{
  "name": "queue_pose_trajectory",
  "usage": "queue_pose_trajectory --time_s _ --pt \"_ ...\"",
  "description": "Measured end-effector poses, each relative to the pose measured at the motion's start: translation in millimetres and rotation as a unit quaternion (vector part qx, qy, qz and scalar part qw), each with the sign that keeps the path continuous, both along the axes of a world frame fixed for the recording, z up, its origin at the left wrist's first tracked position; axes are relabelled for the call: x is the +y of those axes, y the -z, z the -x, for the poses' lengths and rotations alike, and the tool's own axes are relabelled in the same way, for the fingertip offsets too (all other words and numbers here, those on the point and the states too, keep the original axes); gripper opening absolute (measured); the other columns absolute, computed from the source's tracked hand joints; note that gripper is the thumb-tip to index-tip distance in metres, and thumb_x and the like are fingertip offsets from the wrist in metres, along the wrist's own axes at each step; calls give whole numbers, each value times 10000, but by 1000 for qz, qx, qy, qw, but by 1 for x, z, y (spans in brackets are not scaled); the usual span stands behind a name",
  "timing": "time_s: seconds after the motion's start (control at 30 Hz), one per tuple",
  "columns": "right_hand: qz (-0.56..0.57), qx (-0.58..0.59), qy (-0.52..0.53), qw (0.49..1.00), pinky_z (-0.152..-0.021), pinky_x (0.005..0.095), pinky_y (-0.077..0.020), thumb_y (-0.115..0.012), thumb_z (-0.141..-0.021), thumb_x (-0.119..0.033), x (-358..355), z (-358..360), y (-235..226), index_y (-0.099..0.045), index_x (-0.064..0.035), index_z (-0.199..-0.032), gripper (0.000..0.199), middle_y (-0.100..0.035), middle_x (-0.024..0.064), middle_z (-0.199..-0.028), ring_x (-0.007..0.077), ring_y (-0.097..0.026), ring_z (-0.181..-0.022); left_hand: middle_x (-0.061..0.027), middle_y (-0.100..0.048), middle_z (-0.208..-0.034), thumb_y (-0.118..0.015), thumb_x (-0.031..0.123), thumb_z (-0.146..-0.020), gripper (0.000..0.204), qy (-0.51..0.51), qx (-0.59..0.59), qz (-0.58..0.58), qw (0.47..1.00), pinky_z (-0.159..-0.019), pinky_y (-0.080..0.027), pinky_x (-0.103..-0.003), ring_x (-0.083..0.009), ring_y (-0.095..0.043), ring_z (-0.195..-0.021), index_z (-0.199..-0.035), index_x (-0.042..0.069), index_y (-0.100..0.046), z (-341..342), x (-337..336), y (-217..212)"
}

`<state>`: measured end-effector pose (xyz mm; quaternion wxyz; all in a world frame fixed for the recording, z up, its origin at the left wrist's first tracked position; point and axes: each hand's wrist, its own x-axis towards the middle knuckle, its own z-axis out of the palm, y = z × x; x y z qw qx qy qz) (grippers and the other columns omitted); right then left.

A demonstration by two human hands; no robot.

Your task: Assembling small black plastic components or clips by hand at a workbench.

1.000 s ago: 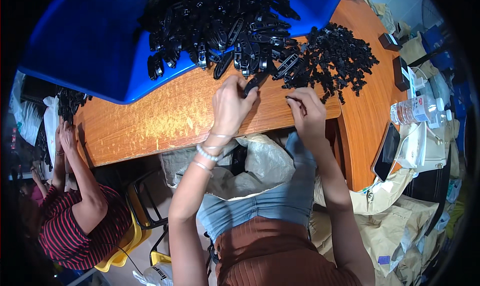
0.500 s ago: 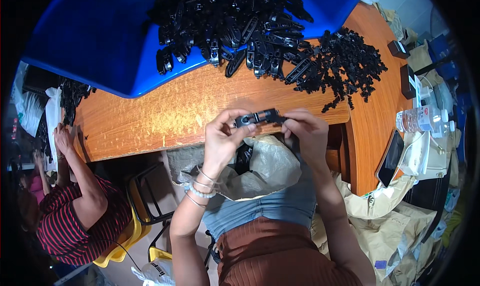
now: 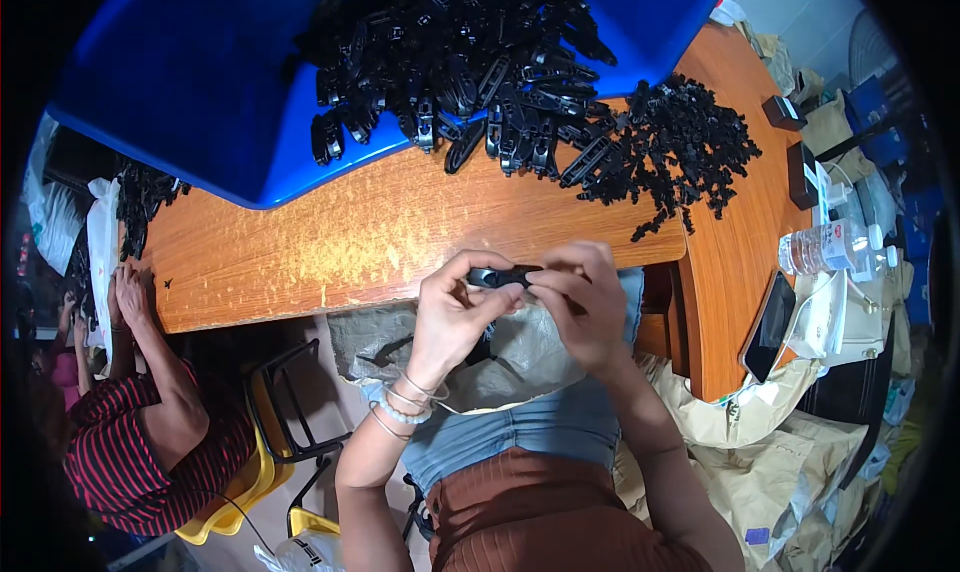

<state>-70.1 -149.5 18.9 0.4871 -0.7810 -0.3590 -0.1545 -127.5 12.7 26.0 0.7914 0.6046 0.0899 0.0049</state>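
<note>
My left hand (image 3: 448, 312) is closed round one end of a long, narrow black plastic part (image 3: 492, 278), thumb along its near side. At the other end, the fingertips of my right hand (image 3: 588, 307) pinch together and cover that end, so whether a separate small piece is between them is hidden. The part is held level, just off the front edge of the wooden table (image 3: 390, 222). Under both hands, an open grey-white sack (image 3: 540, 347) rests at my lap, with something dark inside.
A blue bin (image 3: 190, 132) of long black parts (image 3: 460, 82) lies tipped at the far side. Right of it, small black pieces (image 3: 700, 142) are heaped. A phone (image 3: 770, 327) and plastic bottles (image 3: 825, 247) stand at right. A person in a striped top (image 3: 150, 442) sits at left.
Both hands have come nearer my body with the black plastic part. My right fingers have moved left over its end, hiding more of it. The view has shifted slightly.
</note>
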Motion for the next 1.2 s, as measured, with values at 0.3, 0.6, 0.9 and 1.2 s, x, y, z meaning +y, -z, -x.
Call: queue_pose_trajectory --time_s 0.3,0.6,0.9,1.2 --pt "-112 418 -122 893 -567 239 -444 -675 -808 -100 -10 15 25 -634 27 -1019 249 -631 49 -733 85 -547 -613 -121 -663 -825 -620 26 -840 113 56 37 -119 991 -668 -540 -283 -178 -662 -729 -915 -52 -653 12 8 -4" --pt "14 -20 146 989 -710 342 -470 -602 -784 6 -40 -47 33 -651 16 -863 93 -631 142 -855 292 -600 -793 -130 -636 -939 -610 100 -841 178 72 -181 -406 893 -669 -503 -328 -295 -647 -800 -989 1 -619 -72 -12 -6" --pt "89 -62 211 971 -741 403 -429 -627 -778 -40 -27 -80 42 -616 24 -924 161 -553 136 -861 310 -530 -835 -232 -591 -817 -587 69 -793 242 -27 -204 -593 779 -549 -488 -408 -359 -614 -662 -991 -43 -504 -140 -53 26" --pt "0 -60 182 982 -688 336 -454 -621 -742 71 -17 -68 37 -641 43 -878 140 -585 124 -848 263 -556 -786 -93 -625 -789 -640 13 -788 354 -128 -78 -347 926 -579 -478 -239 -130 -578 -623 -1121 -28 -528 -85 -18 15"
